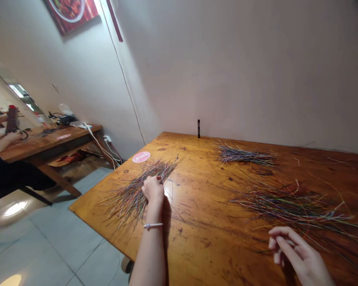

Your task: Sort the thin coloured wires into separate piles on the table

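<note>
My left hand (153, 191), with a beaded bracelet (153, 225) at the wrist, is closed over a loose sheaf of thin multicoloured wires (128, 191) at the table's left. Its fingertips are hidden behind the back of the hand. The wire ends fan out to both sides. My right hand (298, 252) hovers over the near right part of the table, its fingers loosely curled and nothing visible in them. Just beyond it lies a larger spread heap of similar wires (289, 204). A smaller, tighter bundle of wires (246, 155) rests farther back.
A black pen-like object (198, 129) stands upright by the wall. Stray wires lie across the wooden table (197, 242). A pink oval sticker (141, 157) marks the left edge. At far left, another person's hand (13, 137) is over a second table (26, 147).
</note>
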Tool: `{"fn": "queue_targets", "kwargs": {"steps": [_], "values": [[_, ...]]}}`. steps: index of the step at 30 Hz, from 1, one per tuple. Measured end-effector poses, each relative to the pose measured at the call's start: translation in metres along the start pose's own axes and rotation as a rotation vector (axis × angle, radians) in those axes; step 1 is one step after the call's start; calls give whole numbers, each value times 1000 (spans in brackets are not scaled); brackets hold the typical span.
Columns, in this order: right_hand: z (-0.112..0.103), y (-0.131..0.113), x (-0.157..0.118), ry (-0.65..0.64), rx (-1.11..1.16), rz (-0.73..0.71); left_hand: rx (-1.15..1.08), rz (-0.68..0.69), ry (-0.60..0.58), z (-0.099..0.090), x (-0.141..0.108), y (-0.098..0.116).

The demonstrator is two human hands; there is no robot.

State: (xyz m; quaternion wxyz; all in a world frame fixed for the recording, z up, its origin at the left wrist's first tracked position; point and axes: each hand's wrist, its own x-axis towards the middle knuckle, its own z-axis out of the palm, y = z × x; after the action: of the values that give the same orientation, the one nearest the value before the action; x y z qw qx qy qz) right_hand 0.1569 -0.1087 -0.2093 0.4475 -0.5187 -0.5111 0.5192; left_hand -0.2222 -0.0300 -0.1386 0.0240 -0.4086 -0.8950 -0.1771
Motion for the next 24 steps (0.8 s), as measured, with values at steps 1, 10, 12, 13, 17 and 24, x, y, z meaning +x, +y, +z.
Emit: {"fn": "queue_targets", "kwargs": {"steps": [1, 10, 12, 13, 17, 24], "values": [[0, 0, 0, 1, -3, 0, -2, -2, -6, 0, 0, 0], [11, -9, -6, 100, 18, -37, -18, 7, 7, 1, 0, -1], [17, -13, -8, 156, 31, -52, -21, 24, 45, 0, -1, 1], [19, -15, -9, 170, 34, -60, -23, 39, 66, 0, -2, 3], [23, -20, -11, 181, 29, -70, -48, 212, 83, 2, -4, 13], [15, -9, -7, 95, -2, -67, -70, 690, -119, 27, -18, 35]]}}
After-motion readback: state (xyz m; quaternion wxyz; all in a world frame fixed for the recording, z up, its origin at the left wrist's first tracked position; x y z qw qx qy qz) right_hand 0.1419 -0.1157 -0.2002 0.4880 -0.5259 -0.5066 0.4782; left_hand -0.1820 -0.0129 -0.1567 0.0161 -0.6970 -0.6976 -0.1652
